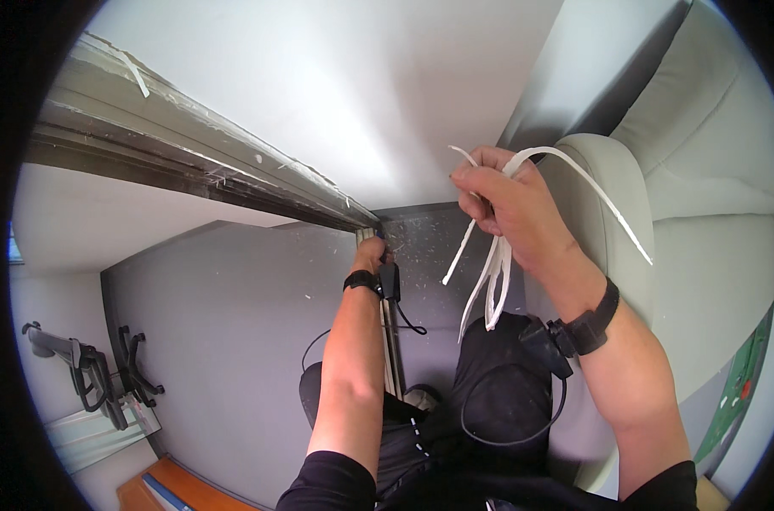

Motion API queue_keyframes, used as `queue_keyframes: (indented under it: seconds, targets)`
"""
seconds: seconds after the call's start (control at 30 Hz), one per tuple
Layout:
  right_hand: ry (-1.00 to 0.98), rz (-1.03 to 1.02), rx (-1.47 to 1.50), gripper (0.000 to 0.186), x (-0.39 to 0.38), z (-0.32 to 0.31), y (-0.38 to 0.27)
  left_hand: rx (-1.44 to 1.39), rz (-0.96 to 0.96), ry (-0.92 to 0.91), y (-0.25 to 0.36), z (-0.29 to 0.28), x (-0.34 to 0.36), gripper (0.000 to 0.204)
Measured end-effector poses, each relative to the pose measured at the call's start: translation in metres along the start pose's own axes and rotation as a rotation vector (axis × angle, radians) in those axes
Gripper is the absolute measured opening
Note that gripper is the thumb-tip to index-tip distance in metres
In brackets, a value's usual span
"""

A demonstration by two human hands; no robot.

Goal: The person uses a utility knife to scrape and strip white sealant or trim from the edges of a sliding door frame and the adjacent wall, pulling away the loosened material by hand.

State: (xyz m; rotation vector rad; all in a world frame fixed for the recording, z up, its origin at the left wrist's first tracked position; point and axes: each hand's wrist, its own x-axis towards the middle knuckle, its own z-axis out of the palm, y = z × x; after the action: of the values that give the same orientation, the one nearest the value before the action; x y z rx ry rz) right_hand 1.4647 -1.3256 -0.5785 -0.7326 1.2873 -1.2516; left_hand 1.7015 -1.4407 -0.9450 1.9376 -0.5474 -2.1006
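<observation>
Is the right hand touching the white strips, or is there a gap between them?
Touching. The head view shows the right hand closed around the white strips, which hang below the fist.

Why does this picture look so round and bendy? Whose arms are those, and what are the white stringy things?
The picture comes from a small camera worn on a person's head, looking down. Its lens is very wide, so straight edges bend near the rim.

The two arms coming up from the bottom belong to that person. Both wrists wear a black band with a small black box and a wire.

The right hand is closed around a bunch of long white strips that dangle down. The left hand reaches forward to the corner of a metal window frame, right where its rails meet. I cannot tell whether it grips anything.

Below is a grey floor sprinkled with little white bits. A pale armchair stands on the right, and office chairs on the left.
</observation>
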Motion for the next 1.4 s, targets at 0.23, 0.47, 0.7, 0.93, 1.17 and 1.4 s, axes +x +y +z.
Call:
queue_keyframes:
  seconds: [0.23, 0.47, 0.7, 0.93, 1.17, 1.4]
  targets:
    - [0.019, -0.017, 0.0, 0.021, 0.001, 0.0, 0.001, 0.07, 0.056, -0.008, -0.001, 0.009, -0.031, 0.011]
    - [0.009, -0.016, -0.023, 0.021, 0.002, 0.001, 0.002, -0.045, 0.064, -0.004, 0.001, 0.002, -0.067, 0.006]
    - [0.002, -0.051, -0.021, 0.022, 0.002, -0.004, 0.004, -0.046, 0.114, 0.005, 0.013, 0.014, -0.119, 0.008]
    - [0.037, -0.059, -0.009, 0.021, 0.001, -0.003, 0.001, 0.032, 0.1, -0.043, 0.028, 0.001, -0.155, 0.018]
    - [0.076, -0.075, 0.003, 0.024, 0.002, -0.008, 0.001, 0.024, 0.091, -0.023, 0.049, 0.0, -0.201, 0.026]
    - [0.111, -0.071, 0.044, 0.023, -0.006, -0.008, -0.003, 0.026, 0.136, -0.068, 0.067, 0.005, -0.259, 0.038]
